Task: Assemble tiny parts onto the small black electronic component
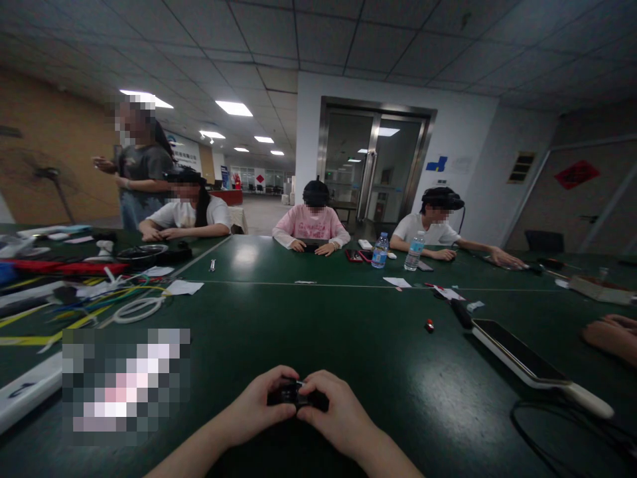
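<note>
A small black object [290, 393] is held low in the middle of the head view, over the green table [308, 325]. My left hand [263, 408] grips its left side, fingers curled over the top and thumb below. From the right, my right hand [332, 408] closes on the same object in a like way. The fingers cover much of it, so its exact kind is hidden. A small red item [429, 325] lies beyond my hands to the right.
At the right lie a handled device with a dark screen [520, 352] and a black cable [542, 438]. Tangled wires [139, 309] and a white bar [30, 392] are at the left. Bottles [380, 251] stand farther back. Several people are around the table; another person's hands [612, 335] rest at the right edge.
</note>
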Available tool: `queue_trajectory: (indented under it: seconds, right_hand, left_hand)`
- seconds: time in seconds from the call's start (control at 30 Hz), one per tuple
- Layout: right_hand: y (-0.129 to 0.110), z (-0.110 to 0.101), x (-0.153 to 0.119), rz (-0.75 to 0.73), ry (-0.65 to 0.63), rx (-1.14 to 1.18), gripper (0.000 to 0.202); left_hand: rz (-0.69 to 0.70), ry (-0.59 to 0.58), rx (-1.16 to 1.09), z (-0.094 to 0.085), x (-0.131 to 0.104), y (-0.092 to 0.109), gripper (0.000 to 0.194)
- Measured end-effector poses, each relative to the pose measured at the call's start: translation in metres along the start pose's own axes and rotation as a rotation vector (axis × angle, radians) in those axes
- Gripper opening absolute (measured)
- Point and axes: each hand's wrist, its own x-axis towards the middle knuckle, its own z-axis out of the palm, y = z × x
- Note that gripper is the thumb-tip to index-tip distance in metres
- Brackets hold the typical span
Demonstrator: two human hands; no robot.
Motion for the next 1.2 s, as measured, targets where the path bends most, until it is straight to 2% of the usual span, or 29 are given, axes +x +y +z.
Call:
queue_trajectory:
  seconds: [0.3,0.57,0.77,0.93,1.1,1.2]
  right_hand:
    - [-0.002,-0.005,-0.001,-0.050,-0.024,0.025,0.033]
    - [-0.009,-0.008,-0.001,-0.058,0.019,-0.014,0.034]
    - [-0.007,-0.008,-0.002,-0.076,0.048,-0.033,0.021]
    - [-0.006,-0.009,-0.001,-0.044,0.019,-0.063,0.018]
    - [-0.006,-0.009,-0.001,-0.024,-0.016,-0.093,0.018]
    - [-0.004,-0.008,-0.001,0.004,-0.026,-0.110,0.022]
  left_hand:
    - [0.018,0.059,-0.002,-0.004,0.001,-0.008,0.039]
    - [0.049,0.119,0.041,-0.003,0.001,-0.009,0.043]
    - [0.012,0.226,0.153,-0.002,0.000,-0.012,0.044]
    - [0.038,0.219,0.198,-0.002,-0.001,-0.010,0.049]
    - [0.042,0.207,0.267,0.000,-0.003,-0.002,0.038]
    - [0.044,0.211,0.279,0.001,-0.003,-0.001,0.038]
